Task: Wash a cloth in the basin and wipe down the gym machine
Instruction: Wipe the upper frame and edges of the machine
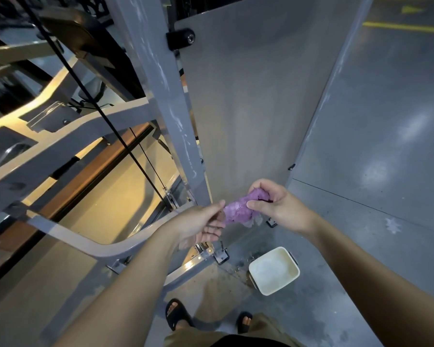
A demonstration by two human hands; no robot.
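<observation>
Head view showed the gym machine [161, 101] rising as a grey frame ahead and to the left, with the basin [273, 270] on the floor below, nearer the right arm. Between the 2 hands stretched the purple cloth [238, 211], long axis running left to right: the right hand [273, 204] gripped its bunched end, the left hand [206, 221] pinched the other, both just beside the upright post
</observation>
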